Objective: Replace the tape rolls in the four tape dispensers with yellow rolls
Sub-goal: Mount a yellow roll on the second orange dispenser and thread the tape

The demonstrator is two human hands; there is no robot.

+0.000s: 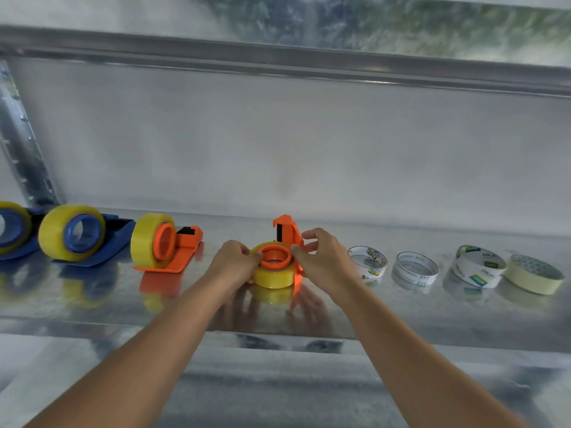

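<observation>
On the white roll (479, 266) to my right I read "deli" printed upside down; other labels blur.

The far-left blue dispenser (12, 233) is cut off by the frame's left edge. The base of the tipped orange dispenser (285, 233) is hidden behind its yellow roll (273, 271) and the right hand (324, 261). Label print on the 2 white rolls (367, 263) (479, 267) is too blurred to be read.
</observation>
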